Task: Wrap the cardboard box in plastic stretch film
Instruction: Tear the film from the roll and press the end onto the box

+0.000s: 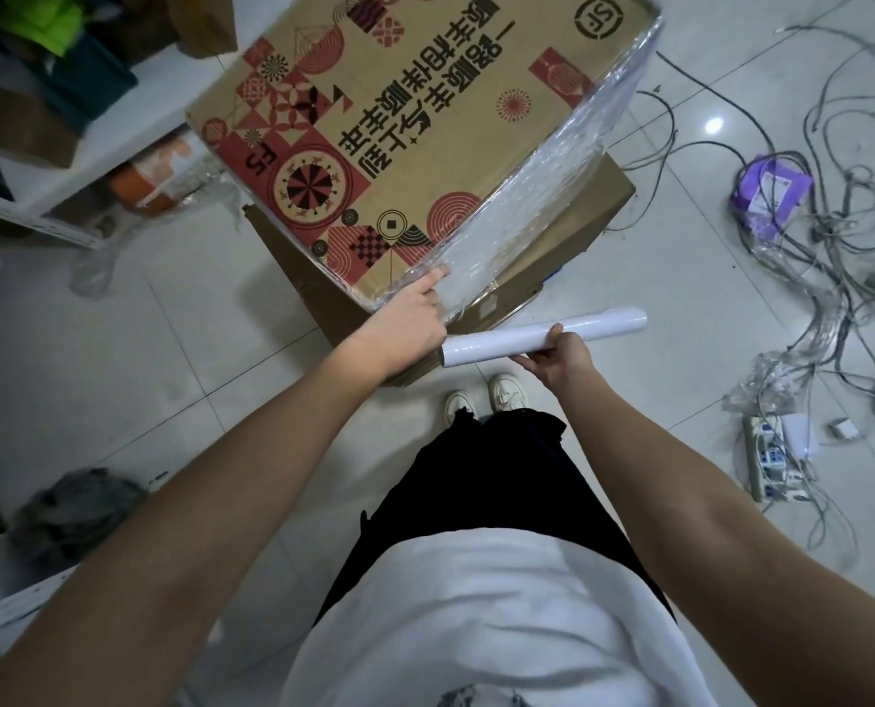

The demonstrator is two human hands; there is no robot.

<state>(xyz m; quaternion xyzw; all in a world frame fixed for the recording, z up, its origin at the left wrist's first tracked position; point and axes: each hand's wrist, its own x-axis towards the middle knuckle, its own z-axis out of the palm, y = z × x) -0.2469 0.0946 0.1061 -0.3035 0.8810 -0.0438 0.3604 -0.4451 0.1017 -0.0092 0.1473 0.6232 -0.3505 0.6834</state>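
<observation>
A large printed cardboard box (415, 119) with red and black patterns sits on top of a plain brown box (553, 247). Clear stretch film (542, 196) covers its right side, from the far corner down to the near corner. My left hand (410, 318) presses flat on the film at the near corner, fingers extended. My right hand (560, 357) grips a white roll of stretch film (542, 335), held nearly level just in front of the boxes, above my shoes.
A tangle of grey cables (833, 237), a purple packet (772, 188) and a power strip (767, 456) lie on the tiled floor to the right. White shelving (88, 160) with boxes stands at left. A grey bundle (78, 512) lies at lower left.
</observation>
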